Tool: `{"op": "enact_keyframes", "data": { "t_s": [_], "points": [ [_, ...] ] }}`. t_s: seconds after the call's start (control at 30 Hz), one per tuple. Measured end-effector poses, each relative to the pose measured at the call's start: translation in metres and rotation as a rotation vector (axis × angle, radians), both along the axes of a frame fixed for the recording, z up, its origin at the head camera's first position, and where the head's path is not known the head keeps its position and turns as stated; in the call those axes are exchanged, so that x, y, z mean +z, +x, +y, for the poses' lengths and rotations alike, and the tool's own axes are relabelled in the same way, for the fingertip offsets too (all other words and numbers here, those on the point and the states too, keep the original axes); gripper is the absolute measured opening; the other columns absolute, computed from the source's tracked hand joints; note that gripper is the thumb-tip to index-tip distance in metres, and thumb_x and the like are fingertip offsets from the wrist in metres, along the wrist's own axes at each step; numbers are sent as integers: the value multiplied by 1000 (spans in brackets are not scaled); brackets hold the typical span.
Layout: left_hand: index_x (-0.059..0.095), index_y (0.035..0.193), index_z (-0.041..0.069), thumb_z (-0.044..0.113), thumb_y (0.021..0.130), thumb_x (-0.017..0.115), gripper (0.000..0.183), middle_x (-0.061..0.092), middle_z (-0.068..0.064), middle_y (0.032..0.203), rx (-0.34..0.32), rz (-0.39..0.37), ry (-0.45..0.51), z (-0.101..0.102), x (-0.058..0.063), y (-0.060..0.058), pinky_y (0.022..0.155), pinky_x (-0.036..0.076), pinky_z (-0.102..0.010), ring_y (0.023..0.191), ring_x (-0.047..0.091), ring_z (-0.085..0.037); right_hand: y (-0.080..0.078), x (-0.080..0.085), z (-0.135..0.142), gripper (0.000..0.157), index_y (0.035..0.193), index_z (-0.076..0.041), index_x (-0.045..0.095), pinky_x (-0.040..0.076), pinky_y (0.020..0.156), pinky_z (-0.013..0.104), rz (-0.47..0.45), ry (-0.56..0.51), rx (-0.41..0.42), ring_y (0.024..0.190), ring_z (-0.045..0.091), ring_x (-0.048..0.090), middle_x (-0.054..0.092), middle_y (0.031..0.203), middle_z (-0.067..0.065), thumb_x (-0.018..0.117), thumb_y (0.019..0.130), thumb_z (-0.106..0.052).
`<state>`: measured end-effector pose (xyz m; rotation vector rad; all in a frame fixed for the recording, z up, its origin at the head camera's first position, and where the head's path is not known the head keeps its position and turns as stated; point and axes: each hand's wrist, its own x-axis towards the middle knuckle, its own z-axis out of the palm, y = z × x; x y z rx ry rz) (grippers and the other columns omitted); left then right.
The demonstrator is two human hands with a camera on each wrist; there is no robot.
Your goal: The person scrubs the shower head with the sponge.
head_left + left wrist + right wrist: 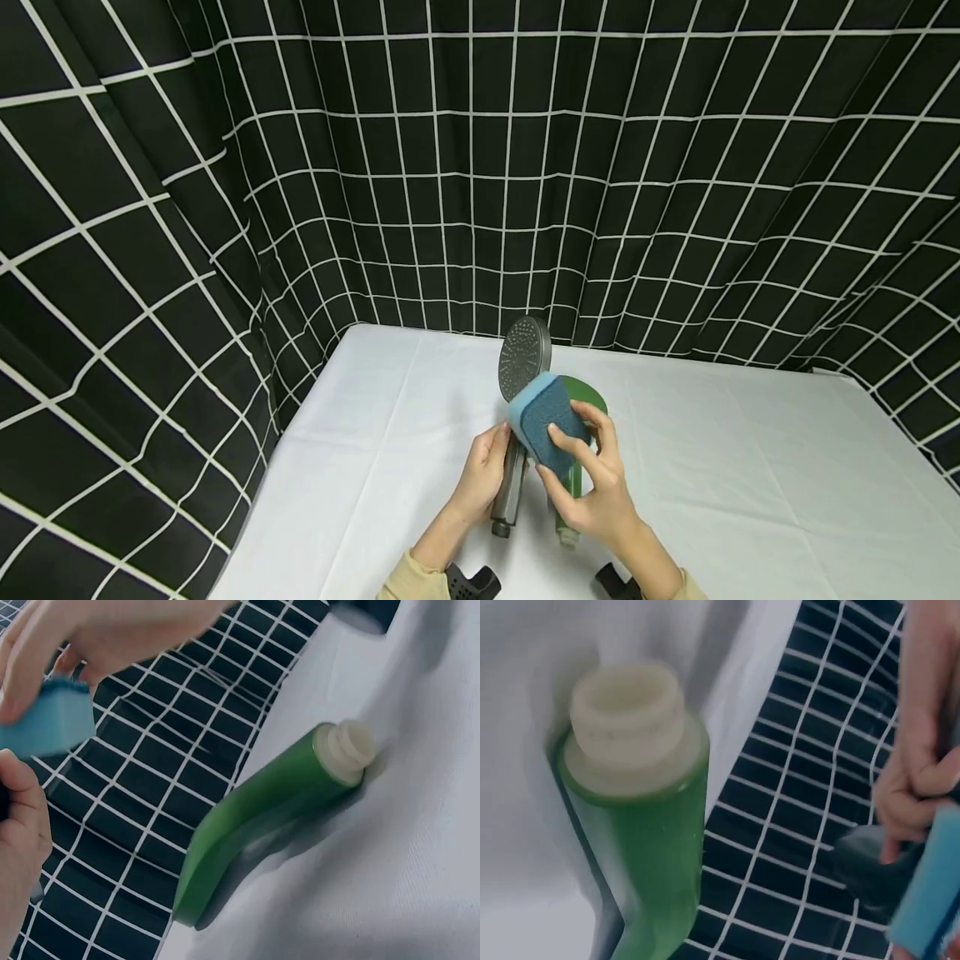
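Note:
My left hand (482, 468) grips the handle of a dark grey shower head (524, 358), its round perforated face turned up and to the left. In my right hand (597, 477) is a blue sponge (551, 423), pinched between thumb and fingers. The sponge overlaps the shower head's neck in the head view; whether they touch I cannot tell. A green shower head (259, 814) with a pale threaded end lies on the table, partly hidden behind my right hand and the sponge in the head view.
A white cloth covers the table (720, 467). Black curtains with a white grid (480, 167) hang along the back and both sides. Dark camera mounts (472, 582) sit at my wrists.

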<state>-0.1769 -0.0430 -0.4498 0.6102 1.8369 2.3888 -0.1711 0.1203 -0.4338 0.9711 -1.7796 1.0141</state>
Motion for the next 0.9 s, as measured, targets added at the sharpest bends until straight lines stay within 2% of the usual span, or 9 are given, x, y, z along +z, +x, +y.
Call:
{"op": "enact_keyframes", "data": {
  "t_s": [0.07,0.13,0.27,0.37,0.47,0.6,0.73,0.8,0.9],
  "points": [
    [50,119,-10,25,103,26,45,58,-1,100,24,2,11,-2,2,0,80,46,-20,91,55,-5,11,6,-1,39,106,4,65,37,85,26,-46,54,67,108,36,44,43,116,38,62,87,-31],
    [51,113,-12,20,104,26,42,60,2,95,41,0,30,-4,9,1,78,46,-19,89,56,-4,21,13,-1,37,106,4,65,39,88,25,-49,115,161,107,37,45,44,114,37,63,87,-27],
    [45,95,-20,16,104,23,43,54,4,72,25,12,60,-6,24,5,53,43,-15,60,51,-2,36,21,3,34,109,2,64,39,92,28,4,268,363,109,36,44,44,116,34,65,85,-23],
    [41,93,-24,15,104,21,45,51,4,67,-5,31,84,-6,29,8,48,40,-15,54,49,-2,38,21,6,34,109,1,64,40,91,31,37,332,446,110,35,44,44,118,33,66,84,-21],
    [41,95,-25,12,103,24,41,53,5,72,-5,80,103,-5,26,8,53,43,-15,60,51,-2,31,19,5,34,108,2,64,40,94,29,41,292,408,110,37,45,44,116,35,67,83,-20],
    [48,110,-19,6,101,35,30,60,6,93,29,157,65,-3,12,5,74,48,-20,84,57,-5,13,14,6,35,108,1,65,36,98,25,13,181,246,112,38,44,44,116,38,64,86,-26],
    [50,117,-14,12,102,34,34,59,1,91,24,177,21,0,0,2,68,51,-24,76,58,-6,0,10,8,38,110,-1,65,34,96,24,-18,119,106,114,38,41,42,121,36,59,89,-33],
    [50,114,-14,16,102,33,37,57,1,87,17,171,28,0,-2,2,62,50,-23,69,56,-6,1,9,7,39,110,0,65,34,95,25,-21,104,93,113,38,41,42,120,37,59,89,-33],
    [49,119,-15,18,102,36,39,61,0,99,-1,157,92,-1,0,1,76,50,-24,87,59,-9,10,9,2,39,110,2,64,36,91,27,-22,95,144,111,37,43,42,118,38,62,88,-30]
  ]
}}
